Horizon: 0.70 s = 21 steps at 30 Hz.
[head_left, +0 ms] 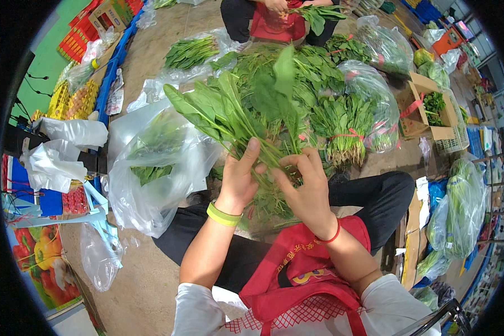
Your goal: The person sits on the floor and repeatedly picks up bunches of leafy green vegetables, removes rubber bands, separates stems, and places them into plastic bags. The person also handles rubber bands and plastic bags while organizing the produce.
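My left hand (242, 176) grips a bunch of long-stemmed leafy greens (218, 112), its thumb pressed on the stems and the leaves fanning up toward the upper left. My right hand (302, 185) is closed at the stems on the right side, fingers bent around them near a blurred upright leaf (284, 73). Beyond both hands lies a loose pile of greens (316, 70). A bundle tied with red tape (341, 120) stands right of the hands. An open clear plastic bag (179, 179) with greens inside lies to the left.
A co-worker's hands (277, 5) hold greens at the top. Bagged bundles (375, 50) lie behind. An open cardboard box (437, 131) and long bagged vegetables (462, 213) are at right. Red crates (73, 45), plastic bags (53, 165) and a blue edge (115, 67) line the left.
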Available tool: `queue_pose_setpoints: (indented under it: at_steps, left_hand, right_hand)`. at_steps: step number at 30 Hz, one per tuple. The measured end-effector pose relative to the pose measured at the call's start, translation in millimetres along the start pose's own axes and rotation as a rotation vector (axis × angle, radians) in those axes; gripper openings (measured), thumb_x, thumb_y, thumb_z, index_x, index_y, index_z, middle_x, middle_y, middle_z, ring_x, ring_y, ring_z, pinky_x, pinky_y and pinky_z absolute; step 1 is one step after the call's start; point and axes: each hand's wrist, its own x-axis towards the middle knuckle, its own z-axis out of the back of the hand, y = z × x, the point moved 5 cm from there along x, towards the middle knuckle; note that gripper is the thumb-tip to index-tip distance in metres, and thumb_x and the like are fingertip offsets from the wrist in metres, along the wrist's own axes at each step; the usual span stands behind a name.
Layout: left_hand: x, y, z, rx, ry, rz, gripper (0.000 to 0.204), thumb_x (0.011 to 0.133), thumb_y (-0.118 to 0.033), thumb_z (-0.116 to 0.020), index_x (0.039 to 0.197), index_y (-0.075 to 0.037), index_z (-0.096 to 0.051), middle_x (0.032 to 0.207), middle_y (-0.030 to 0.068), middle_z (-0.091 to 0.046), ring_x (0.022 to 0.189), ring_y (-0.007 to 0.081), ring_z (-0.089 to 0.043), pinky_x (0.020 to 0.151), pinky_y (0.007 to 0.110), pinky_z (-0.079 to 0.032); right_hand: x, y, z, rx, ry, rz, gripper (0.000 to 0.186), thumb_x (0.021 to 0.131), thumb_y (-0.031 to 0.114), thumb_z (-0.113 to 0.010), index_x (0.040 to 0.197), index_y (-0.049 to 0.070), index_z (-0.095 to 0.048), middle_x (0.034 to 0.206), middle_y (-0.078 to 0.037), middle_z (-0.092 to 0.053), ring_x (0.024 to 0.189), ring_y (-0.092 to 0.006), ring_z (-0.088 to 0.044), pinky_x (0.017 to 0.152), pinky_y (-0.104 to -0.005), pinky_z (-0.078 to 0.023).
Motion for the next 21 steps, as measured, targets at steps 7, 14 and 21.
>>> queue_pose_setpoints:
  at_steps: [7,14,21]
  left_hand:
    - [2,2,1,0.062,-0.094,-0.041,0.026,0.102,-0.025,-0.063,0.119,-0.005,-0.060,0.105,0.0057,-0.067,0.085,0.0090,-0.059,0.062,0.021,-0.043]
    - [2,4,2,0.057,-0.161,-0.030,0.024,0.102,-0.025,-0.063,0.118,-0.006,-0.061,0.103,0.0023,-0.067,0.088,0.0100,-0.062,0.064,0.021,-0.045]
    - [0,1,5,0.155,-0.134,-0.056,0.018,0.102,-0.024,-0.063,0.113,-0.009,-0.063,0.099,0.0006,-0.068,0.093,0.0115,-0.066,0.067,0.024,-0.047]
  right_hand:
    - [4,-4,2,0.038,-0.030,-0.014,0.015,0.090,0.004,-0.069,0.102,0.000,-0.061,0.096,-0.016,-0.057,0.087,-0.0341,-0.061,0.078,-0.0396,-0.050]
    - [-4,-19,0,0.253,-0.203,-0.198,0.016,0.090,0.003,-0.069,0.104,0.001,-0.061,0.103,-0.013,-0.063,0.095,-0.0250,-0.064,0.084,-0.0345,-0.050]
    - [-7,-25,-11,0.191,-0.149,-0.157,0.030,0.088,-0.001,-0.073,0.113,0.002,-0.056,0.099,-0.004,-0.060,0.090,-0.0108,-0.059,0.082,-0.0254,-0.049]
